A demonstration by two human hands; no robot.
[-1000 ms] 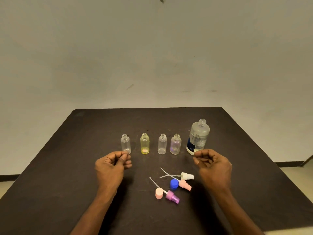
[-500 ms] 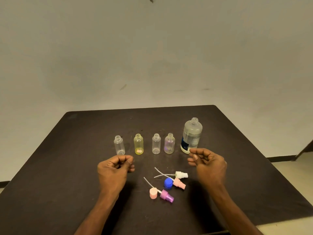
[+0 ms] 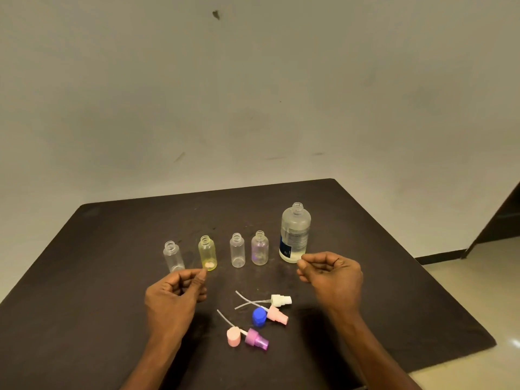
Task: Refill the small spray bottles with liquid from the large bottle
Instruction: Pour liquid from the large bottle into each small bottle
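**Inspector:** Report the counter [image 3: 112, 249].

**Assistant:** Dark top. Four small bottles stand upright in a row, all uncapped: a clear bottle [image 3: 173, 257] at the left, a yellow bottle [image 3: 207, 253], a second clear bottle [image 3: 237, 250], then a faintly purple bottle [image 3: 259, 248]. The large bottle [image 3: 295, 233] stands upright at the right end of the row, also uncapped, with liquid low in its base.

**Inspector:** Labelling?

**Assistant:** The large bottle carries a label, dark blue at its left side with pale print (too small and blurred to read). No brand can be made out.

**Inspector:** The hands?

**Assistant:** The left hand [image 3: 174, 296] hovers just in front of the left clear bottle and the yellow bottle, fingers curled inward, thumb against the forefinger, gripping nothing visible. The right hand [image 3: 333, 280] sits just in front of the large bottle, fingers likewise curled, nothing in it.

**Inspector:** Loose parts?

**Assistant:** Between the hands, nearer the person: a white spray top [image 3: 280, 300], a pink spray top [image 3: 277, 315], a purple spray top [image 3: 256, 339], each with a dip tube, a blue cap [image 3: 259, 316], and a pink cap [image 3: 234, 336].
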